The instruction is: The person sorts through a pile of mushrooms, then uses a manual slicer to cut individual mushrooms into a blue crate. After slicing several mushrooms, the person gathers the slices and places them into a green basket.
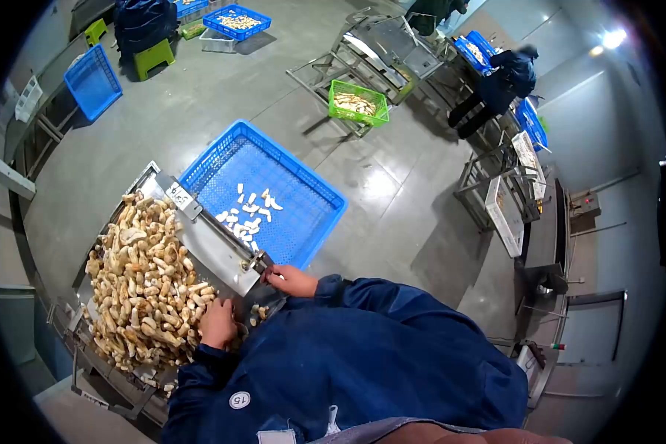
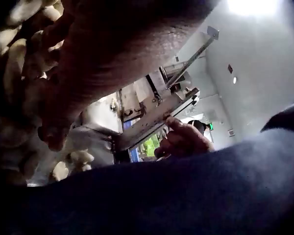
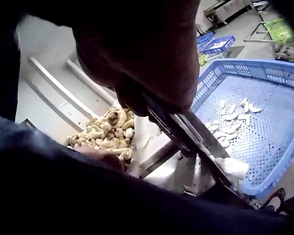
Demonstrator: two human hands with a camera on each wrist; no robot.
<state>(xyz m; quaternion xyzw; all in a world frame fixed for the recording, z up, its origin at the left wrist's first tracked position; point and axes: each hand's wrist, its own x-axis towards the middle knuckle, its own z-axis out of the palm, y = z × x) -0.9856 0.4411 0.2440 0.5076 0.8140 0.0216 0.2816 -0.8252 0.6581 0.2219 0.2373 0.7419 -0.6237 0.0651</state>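
Note:
A heap of tan, stubby mushrooms (image 1: 144, 288) covers the metal table on the left. My left hand (image 1: 218, 324) rests at the near edge of the heap, fingers on the mushrooms; in the left wrist view its thumb stands apart from the fingers. My right hand (image 1: 292, 281) grips the handle end of a hinged metal cutter (image 1: 233, 235) along the table's far edge. In the right wrist view a white mushroom piece (image 3: 232, 167) lies beside the cutter's bar. Beyond the cutter, a blue crate (image 1: 296, 200) holds several pale cut pieces (image 1: 248, 214).
A few loose mushroom bits (image 1: 257, 314) lie between my hands. A green crate of pieces (image 1: 357, 102) stands on a stool ahead. Farther off are another blue crate (image 1: 237, 21), a green stool (image 1: 154, 59), steel tables (image 1: 392, 44) and a person (image 1: 507, 78) at the right.

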